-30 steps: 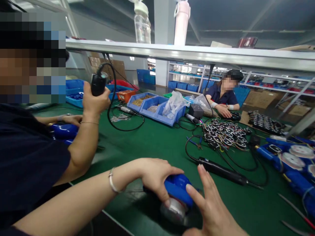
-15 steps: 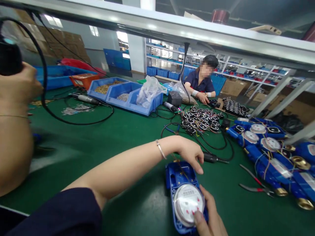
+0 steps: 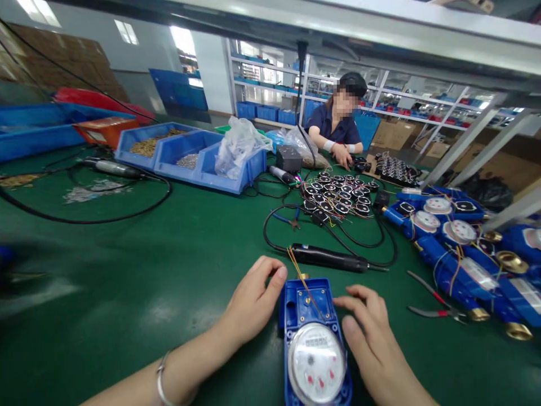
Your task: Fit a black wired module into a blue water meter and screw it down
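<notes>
A blue water meter (image 3: 288, 361) with a round, clear-covered white dial (image 3: 316, 361) lies on the green bench in front of me. Thin orange wires (image 3: 295, 260) rise from its open upper compartment. Beside the upper left edge of the housing is my left hand (image 3: 256, 296), its fingers loosely bent and nothing seen in them. On the other side, my right hand (image 3: 369, 324) has its fingers apart, the fingertips close to the right edge; whether they touch it I cannot tell. Behind the meter lies a black electric screwdriver (image 3: 329, 257) with its cord.
Red-handled pliers (image 3: 439, 301) and several blue meters (image 3: 460, 265) lie at right. Further back are a heap of black parts with wires (image 3: 338, 194), blue-handled pliers (image 3: 291, 220) and blue bins (image 3: 203, 177). A co-worker (image 3: 338, 121) sits across the bench. A shelf edge (image 3: 253, 17) crosses overhead.
My left hand has drawn back from above the meter's top to its left side. My right hand has lifted off the dial. Another hand with a black object has left the view at left.
</notes>
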`<state>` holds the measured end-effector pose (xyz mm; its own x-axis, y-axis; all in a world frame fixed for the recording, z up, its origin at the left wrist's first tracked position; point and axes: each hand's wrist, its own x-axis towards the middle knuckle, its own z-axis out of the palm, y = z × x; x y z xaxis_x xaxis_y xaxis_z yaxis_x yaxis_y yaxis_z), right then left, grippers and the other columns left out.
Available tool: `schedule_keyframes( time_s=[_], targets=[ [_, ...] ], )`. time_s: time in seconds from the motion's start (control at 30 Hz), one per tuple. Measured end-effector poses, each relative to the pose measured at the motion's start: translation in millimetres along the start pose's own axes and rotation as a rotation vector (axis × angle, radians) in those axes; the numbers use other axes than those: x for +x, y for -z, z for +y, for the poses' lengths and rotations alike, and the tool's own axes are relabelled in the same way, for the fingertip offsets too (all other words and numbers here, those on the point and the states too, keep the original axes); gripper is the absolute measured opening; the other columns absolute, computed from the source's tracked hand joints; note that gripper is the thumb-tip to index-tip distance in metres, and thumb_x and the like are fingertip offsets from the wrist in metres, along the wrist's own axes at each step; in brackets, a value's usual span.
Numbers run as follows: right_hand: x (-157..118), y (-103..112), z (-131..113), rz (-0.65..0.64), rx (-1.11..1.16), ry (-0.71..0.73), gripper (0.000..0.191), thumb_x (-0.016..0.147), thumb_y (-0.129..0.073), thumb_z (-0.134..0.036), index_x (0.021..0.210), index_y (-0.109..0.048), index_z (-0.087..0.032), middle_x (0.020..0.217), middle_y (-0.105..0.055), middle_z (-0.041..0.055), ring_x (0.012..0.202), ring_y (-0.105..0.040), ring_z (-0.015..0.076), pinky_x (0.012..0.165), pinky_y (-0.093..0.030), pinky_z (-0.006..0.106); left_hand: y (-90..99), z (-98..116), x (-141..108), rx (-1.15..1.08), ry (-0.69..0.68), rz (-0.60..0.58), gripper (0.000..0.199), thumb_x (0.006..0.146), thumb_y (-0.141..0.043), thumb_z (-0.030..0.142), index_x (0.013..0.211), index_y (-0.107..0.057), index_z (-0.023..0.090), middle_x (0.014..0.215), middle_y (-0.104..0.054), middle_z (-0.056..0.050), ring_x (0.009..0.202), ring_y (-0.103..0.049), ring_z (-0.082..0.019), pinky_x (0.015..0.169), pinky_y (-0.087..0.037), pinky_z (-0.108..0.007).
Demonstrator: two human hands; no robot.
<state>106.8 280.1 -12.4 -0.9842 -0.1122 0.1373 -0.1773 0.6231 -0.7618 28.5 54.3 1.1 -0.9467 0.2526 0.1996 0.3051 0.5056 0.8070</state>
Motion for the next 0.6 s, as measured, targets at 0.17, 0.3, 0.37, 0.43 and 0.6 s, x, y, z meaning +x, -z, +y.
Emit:
schedule_keyframes(
  time_s=[0.17,0.3,0.37,0.43,0.6],
  targets=[
    [47,11,-20,-0.186,-0.113,0.01,0.024,0.091,-0.047,-0.039,0.081,-0.065,-0.027,0.126,-0.033,0.0018,0.123,-0.024,0.025,0.102,-0.023,0.048,-14.6,3,15,-0.066,0.025,-0.159,0.044,0.097,-0.026,0.048,0.085,-0.057,0.019,0.085,-0.052,-0.002,0.085,-0.05,-0.02,0.079,-0.039,-0.033],
    [54,-3,-17,-0.257,0.022,-0.035,0.013,0.082,-0.065,-0.031,0.071,-0.064,-0.024,0.118,-0.04,0.0017,0.117,-0.032,0.0241,0.099,-0.03,0.045,-19.9,2,24,-0.104,-0.023,-0.221,0.042,0.096,-0.028,0.046,0.09,-0.062,0.021,0.092,-0.055,-0.002,0.091,-0.05,-0.02,0.085,-0.038,-0.034],
    [53,-8,-14,-0.251,0.068,-0.043,0.012,0.081,-0.066,-0.028,0.072,-0.062,-0.022,0.116,-0.042,0.0019,0.114,-0.036,0.0215,0.098,-0.033,0.04,-19.5,8,28,-0.126,-0.078,-0.216,0.035,0.095,-0.034,0.043,0.092,-0.062,0.022,0.1,-0.055,-0.002,0.098,-0.049,-0.019,0.09,-0.037,-0.033],
    [51,-10,-12,-0.241,0.122,-0.027,0.013,0.083,-0.062,-0.028,0.074,-0.061,-0.02,0.116,-0.043,0.0024,0.114,-0.036,0.0196,0.1,-0.034,0.036,-17.4,18,27,-0.16,-0.136,-0.216,0.03,0.095,-0.037,0.04,0.093,-0.062,0.024,0.105,-0.054,-0.001,0.102,-0.048,-0.017,0.092,-0.037,-0.029],
    [46,5,7,-0.152,0.102,0.084,0.022,0.092,-0.045,-0.04,0.106,-0.056,-0.028,0.13,-0.031,0.0019,0.123,-0.032,0.0161,0.105,-0.033,0.033,-15.9,30,-4,-0.1,-0.476,-0.208,0.025,0.098,-0.033,0.026,0.116,-0.051,0.026,0.118,-0.053,0.0,0.116,-0.043,-0.015,0.106,-0.031,-0.029]
  ],
)
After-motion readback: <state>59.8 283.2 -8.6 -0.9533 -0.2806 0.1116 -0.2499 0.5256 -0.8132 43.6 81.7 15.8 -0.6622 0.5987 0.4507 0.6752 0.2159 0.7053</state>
